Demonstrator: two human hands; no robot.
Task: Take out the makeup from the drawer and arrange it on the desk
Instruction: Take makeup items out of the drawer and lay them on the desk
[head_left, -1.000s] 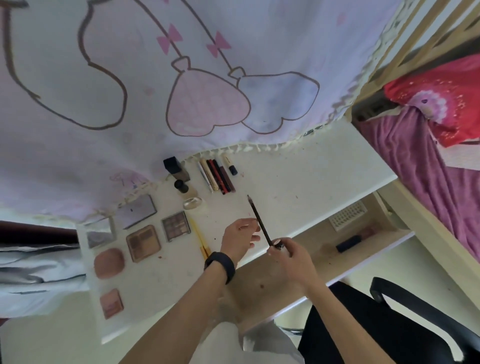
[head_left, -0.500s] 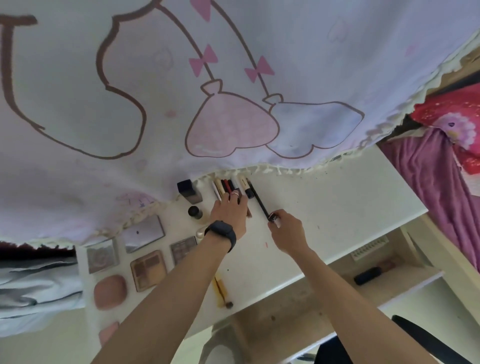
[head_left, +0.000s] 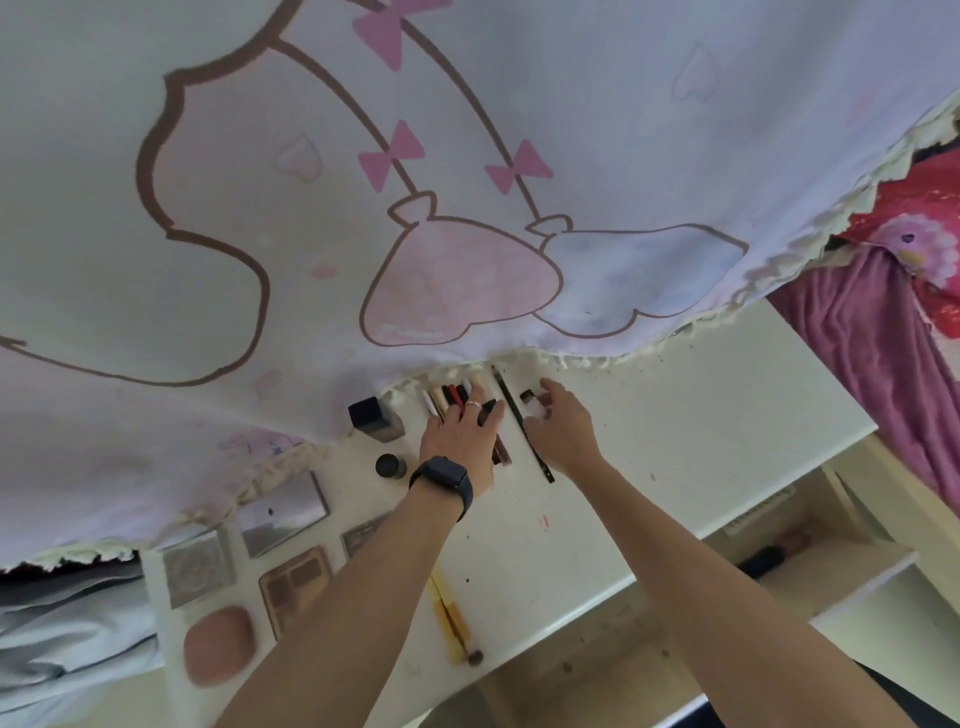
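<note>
Left hand (head_left: 460, 431): fingers straight, laid flat over the row of sticks (head_left: 451, 395) at the back of the worktop (head_left: 701, 441), under the hem of the printed cloth (head_left: 467, 182). It grips nothing.

Right hand (head_left: 558, 426): fingers curled beside a small pale piece with a dark cap (head_left: 529, 397). Cannot tell whether it pinches the piece or only touches it.

Dark pencil (head_left: 522, 426): lies flat on the worktop between the two hands, just beside the row and roughly parallel to it. Neither hand holds it.

Also laid out: black-capped bottle (head_left: 374, 418), small round jar (head_left: 389, 466), palettes (head_left: 293, 582), pink compact (head_left: 218, 647), a yellow stick (head_left: 449, 613) near the front edge.

Drawer (head_left: 841, 558): open at the right, with a dark item (head_left: 761, 560) inside.

Handling, judged:
- The pencil is light, thin and stiff.
- Its shaft is probably round and smooth, so it is likely to roll if nudged.
- The tip is the fragile end.
- The best hold is a fingertip pinch at mid-shaft. Set it down parallel to its neighbours and steady them while aligning.

Task judged well along; the drawer is not yet emptied.
</note>
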